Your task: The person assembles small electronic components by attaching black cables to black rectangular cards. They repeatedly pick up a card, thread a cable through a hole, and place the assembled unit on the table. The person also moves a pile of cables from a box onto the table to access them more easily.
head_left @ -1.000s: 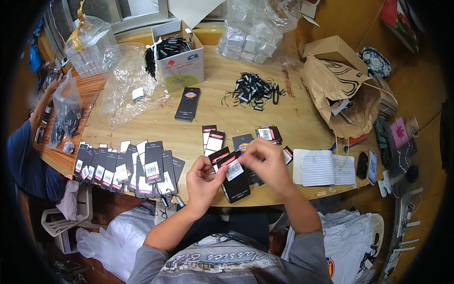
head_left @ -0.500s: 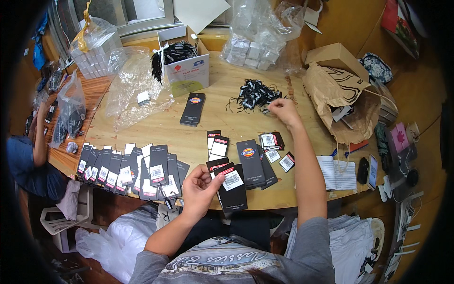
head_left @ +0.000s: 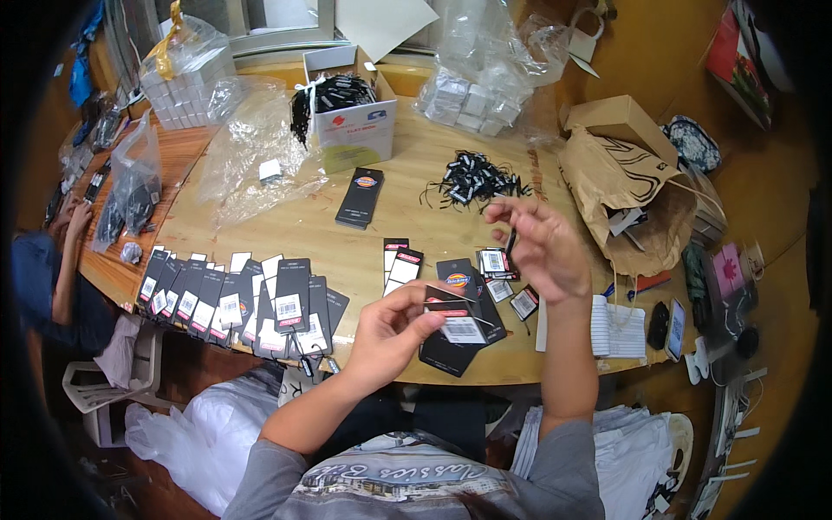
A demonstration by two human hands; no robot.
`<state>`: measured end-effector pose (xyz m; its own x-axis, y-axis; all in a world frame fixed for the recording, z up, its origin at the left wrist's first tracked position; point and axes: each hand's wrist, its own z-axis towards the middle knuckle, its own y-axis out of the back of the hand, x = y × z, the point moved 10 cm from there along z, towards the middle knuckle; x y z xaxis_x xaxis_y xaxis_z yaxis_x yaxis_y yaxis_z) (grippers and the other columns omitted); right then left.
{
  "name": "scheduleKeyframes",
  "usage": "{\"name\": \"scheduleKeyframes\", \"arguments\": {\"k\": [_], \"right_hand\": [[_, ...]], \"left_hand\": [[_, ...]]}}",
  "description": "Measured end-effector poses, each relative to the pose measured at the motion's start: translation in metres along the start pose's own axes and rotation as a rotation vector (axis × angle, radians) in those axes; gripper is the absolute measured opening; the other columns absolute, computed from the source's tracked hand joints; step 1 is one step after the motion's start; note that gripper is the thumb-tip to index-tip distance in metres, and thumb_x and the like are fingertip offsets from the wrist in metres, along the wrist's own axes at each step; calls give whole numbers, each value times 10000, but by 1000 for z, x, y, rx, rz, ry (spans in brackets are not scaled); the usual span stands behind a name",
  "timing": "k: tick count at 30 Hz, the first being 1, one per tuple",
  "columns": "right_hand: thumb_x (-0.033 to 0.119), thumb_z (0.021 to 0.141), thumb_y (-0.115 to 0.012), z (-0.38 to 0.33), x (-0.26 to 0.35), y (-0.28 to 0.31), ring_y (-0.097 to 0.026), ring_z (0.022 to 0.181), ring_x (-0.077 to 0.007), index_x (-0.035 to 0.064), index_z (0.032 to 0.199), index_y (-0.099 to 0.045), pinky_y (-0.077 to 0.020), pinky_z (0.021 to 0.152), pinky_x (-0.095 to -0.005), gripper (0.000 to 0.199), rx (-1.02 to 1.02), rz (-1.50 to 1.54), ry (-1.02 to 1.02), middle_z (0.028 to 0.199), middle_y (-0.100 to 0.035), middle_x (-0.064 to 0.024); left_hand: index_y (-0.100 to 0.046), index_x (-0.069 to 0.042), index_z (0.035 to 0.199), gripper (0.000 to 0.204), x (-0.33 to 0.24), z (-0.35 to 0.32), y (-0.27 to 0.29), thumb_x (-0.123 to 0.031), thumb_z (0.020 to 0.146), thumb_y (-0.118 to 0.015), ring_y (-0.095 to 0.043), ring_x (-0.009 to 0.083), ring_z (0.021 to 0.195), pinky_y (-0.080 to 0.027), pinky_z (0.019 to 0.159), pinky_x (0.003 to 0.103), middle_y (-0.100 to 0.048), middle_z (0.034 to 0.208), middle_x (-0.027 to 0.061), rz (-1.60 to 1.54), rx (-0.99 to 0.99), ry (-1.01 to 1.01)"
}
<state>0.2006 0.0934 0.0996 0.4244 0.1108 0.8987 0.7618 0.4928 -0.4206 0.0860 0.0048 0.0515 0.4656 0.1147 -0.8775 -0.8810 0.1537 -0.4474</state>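
My left hand [head_left: 392, 334] pinches several black and white hang tags [head_left: 459, 331] with barcode stickers, fanned a little, near the table's front edge. Raised to the right of them is my right hand [head_left: 550, 247], its thumb and forefinger pinching a thin black tag string [head_left: 510, 243], partly hidden by the fingers. Beyond it lies a heap of black tag strings [head_left: 472, 178]. Under and beside the held tags are larger black tags [head_left: 455, 276], and small barcode tags [head_left: 494, 263] lie to their right. Two red-topped white tags [head_left: 402, 269] rest farther left.
Overlapping tags [head_left: 208, 299] line the front left edge. A carton [head_left: 360, 134] full of black strings stands at the back, beside crumpled clear plastic [head_left: 251, 186]. At right are a brown paper bag [head_left: 607, 186], a notebook [head_left: 620, 328] and a phone [head_left: 676, 329]. Another person's arm [head_left: 74, 247] is at far left.
My right hand has drawn back from the heap toward me, bringing a black string. My left hand has shifted right and tilted its tags.
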Motion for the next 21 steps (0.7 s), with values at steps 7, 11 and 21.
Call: {"name": "scheduleKeyframes", "arguments": {"k": [7,11,21], "right_hand": [[58,727,-577,-26,-33,-55,-413,983,-154,29,822,-561,-342,837,-273,100,105,104,42,1018,-471,-88],[83,756,-554,-29,-34,-41,-462,919,-177,20,827,-552,-353,826,-298,95,35,286,5,942,-510,-91],[167,788,-541,-42,-10,-36,-485,611,-130,32,817,-510,-387,553,-225,142,3,507,117,833,-519,-92]], "left_hand": [[-557,54,871,132,-16,-1,-20,-5,754,-546,-516,82,792,-423,677,195,-505,1057,112,99,106,-89],[-566,55,843,118,-2,-10,-12,6,735,-570,-535,121,830,-429,705,219,-537,1004,137,128,120,4],[-524,29,762,56,7,-31,20,4,735,-565,-515,106,792,-410,705,219,-512,944,93,391,-24,50]]}}
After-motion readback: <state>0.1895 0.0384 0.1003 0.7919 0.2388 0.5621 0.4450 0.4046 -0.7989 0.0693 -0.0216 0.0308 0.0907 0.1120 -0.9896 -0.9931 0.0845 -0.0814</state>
